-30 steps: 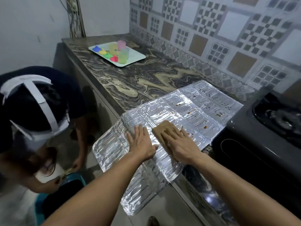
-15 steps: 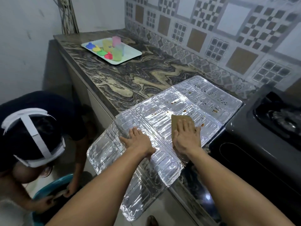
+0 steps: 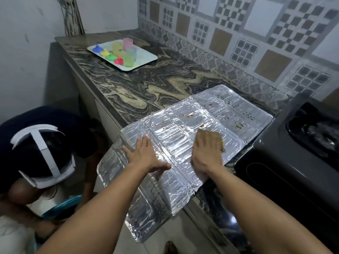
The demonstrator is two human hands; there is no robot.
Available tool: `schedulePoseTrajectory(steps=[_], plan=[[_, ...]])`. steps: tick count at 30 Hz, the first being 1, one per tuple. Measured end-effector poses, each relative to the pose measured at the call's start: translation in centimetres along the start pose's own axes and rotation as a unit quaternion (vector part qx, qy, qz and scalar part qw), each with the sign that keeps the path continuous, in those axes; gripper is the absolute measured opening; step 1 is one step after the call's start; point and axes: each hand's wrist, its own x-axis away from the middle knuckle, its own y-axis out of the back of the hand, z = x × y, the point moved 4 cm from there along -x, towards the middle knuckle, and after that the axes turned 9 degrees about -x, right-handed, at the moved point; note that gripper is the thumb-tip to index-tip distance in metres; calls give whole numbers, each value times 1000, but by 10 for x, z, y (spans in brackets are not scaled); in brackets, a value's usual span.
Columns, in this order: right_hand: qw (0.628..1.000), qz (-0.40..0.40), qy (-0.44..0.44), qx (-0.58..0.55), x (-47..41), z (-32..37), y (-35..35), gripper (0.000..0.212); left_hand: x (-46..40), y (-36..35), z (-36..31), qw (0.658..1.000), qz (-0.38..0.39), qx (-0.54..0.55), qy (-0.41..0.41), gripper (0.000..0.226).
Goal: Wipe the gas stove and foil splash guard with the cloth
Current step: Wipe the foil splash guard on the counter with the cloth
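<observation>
Right hand [image 3: 206,152] flat on cloth [image 3: 217,134]

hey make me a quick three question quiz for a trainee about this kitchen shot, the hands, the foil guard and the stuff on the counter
1. True or false: the foil splash guard stands upright behind the gas stove.
2. Multiple choice: what is the left hand doing? A) pressing flat on the foil, B) lifting a cup from the tray, C) resting on the stove.
3. Fill in: the brown cloth lies under the ____ hand.

Key
1. False: it lies flat on the counter, with its near end hanging over the edge.
2. A.
3. Right: the right hand covers most of the cloth, with orange-brown spots left on the foil beyond it.
</observation>
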Motion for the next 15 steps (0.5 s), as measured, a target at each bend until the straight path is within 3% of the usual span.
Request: schedulePoseTrajectory(steps=[2, 4, 7, 10, 15], plan=[[992, -14, -124, -25, -5, -22, 7, 58, 1, -1, 1, 1000, -4, -4, -4, 144], [986, -1, -161, -48, -7, -25, 5, 61, 2, -1, 1, 1000, -15, 5, -10, 143], [999, 10, -23, -35, 4, -1, -3, 62, 2, -4, 2, 999, -25, 19, -16, 144], [989, 59, 130, -42, 28, 29, -9, 58, 3, -4, 4, 999, -32, 23, -19, 144], [955, 113, 240, -129, 32, 58, -6, 58, 7, -4, 4, 999, -40, 20, -21, 143]])
